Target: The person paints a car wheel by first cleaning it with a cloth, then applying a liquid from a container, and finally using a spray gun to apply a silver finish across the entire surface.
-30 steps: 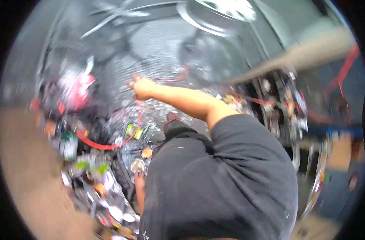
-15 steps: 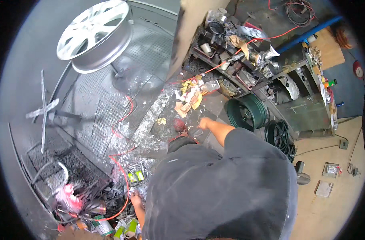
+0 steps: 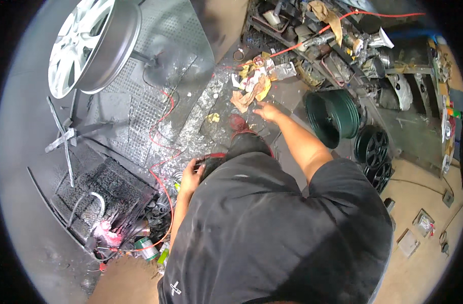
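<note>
My left hand (image 3: 192, 173) is at a dark, red-edged shape (image 3: 211, 161) beside my leg, fingers curled; what they hold, if anything, is hidden. My right hand (image 3: 266, 111) reaches forward with fingers apart and nothing in it, just short of crumpled tan and yellow paper (image 3: 249, 93) on the paint-spattered floor. Below it is my red shoe (image 3: 237, 121). To the right stand a dark green wheel rim (image 3: 332, 119) and black rims (image 3: 371, 147).
A silver rim (image 3: 77, 45) sits on a stand at upper left, near a cross-shaped stand (image 3: 68, 137). A red hose (image 3: 158, 175) snakes across the floor by clutter and cans (image 3: 146, 248). A cluttered metal shelf unit (image 3: 409, 126) lines the right.
The view has swung sharply since a second ago, shifting slightly in the last half second. My left hand has moved up beside my leg. My right hand has moved forward, toward the paper.
</note>
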`<state>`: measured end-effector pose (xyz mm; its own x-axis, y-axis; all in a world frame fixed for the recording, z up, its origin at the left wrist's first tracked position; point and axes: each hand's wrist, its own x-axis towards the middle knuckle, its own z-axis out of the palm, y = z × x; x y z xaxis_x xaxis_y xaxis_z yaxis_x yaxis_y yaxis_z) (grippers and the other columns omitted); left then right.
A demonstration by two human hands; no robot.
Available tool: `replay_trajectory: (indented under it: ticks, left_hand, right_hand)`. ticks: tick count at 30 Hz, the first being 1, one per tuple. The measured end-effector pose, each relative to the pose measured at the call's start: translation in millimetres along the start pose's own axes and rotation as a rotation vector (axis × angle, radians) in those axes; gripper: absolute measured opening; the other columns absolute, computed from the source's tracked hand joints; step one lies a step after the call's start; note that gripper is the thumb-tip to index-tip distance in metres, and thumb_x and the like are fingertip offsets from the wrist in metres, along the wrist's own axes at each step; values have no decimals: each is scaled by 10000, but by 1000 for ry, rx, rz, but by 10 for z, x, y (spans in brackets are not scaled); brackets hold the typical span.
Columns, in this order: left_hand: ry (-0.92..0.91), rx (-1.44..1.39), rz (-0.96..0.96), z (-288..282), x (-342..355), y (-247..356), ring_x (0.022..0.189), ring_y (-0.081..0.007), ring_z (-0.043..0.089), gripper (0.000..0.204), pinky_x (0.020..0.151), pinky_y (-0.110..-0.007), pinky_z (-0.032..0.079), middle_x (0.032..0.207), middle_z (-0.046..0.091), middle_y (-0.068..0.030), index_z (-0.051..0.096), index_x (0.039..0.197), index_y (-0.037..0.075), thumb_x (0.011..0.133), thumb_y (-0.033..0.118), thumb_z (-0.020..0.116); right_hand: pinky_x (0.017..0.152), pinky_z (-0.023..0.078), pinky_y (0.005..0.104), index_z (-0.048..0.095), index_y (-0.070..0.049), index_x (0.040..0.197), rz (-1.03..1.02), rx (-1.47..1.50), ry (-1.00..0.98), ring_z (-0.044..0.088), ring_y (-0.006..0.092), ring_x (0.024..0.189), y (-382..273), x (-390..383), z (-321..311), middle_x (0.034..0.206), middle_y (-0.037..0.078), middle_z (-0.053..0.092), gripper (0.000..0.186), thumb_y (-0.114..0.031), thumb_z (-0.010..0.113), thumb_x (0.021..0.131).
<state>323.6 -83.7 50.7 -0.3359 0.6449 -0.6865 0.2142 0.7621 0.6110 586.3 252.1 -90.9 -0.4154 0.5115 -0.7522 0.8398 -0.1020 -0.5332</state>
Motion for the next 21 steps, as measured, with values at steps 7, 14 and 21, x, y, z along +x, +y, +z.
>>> replay_trajectory:
  ticks: [7,14,21]
  left_hand:
    - [-193,328,45,-209,296,-580,1055,-313,690,426,913,-409,528,1205,684,-176,604,1279,50,921,270,671]
    - [-552,96,-211,829,769,-1042,1252,-381,577,681,1039,-415,458,1357,580,-262,523,1388,2,947,518,579]
    - [-549,102,-438,1814,527,-629,1409,-407,398,1014,1164,-408,328,1489,403,-325,198,1542,-60,893,631,558]
  right_hand:
    - [1101,400,415,454,-19,1455,62,-146,70,501,379,1324,801,-364,132,1436,242,513,768,-469,701,883]
    - [1158,321,406,445,44,1440,272,-419,-64,407,390,1396,664,-731,-532,1530,259,383,773,-554,538,961]
    - [1184,298,400,372,48,1486,124,-584,-167,371,378,1426,1115,542,-326,1553,234,366,808,-505,583,936]
